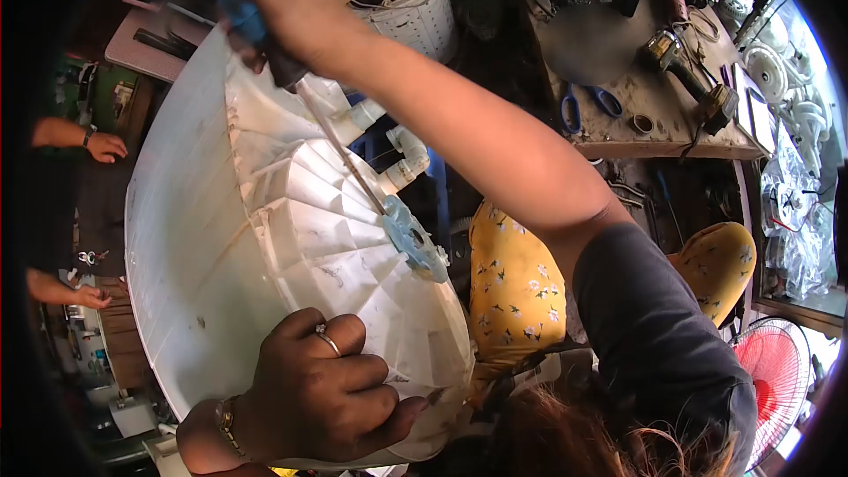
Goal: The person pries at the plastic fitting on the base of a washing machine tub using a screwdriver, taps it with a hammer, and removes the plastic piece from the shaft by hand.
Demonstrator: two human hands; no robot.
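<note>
One white tub (199, 238) lies before the person, the right hand (287, 4) clamped round a screwdriver (288, 71), the left hand (331, 389) loosely curled over its ribs, a blue-grey hub (413, 238) at the screwdriver's tip, then a table (667, 110)

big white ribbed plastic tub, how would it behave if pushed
The big white ribbed plastic tub may roll or rock, since its side looks curved. It would probably feel stiff, as moulded white ribs fan out around the pale blue plastic hub. It is perhaps light for its size, since it looks like plastic.
</note>
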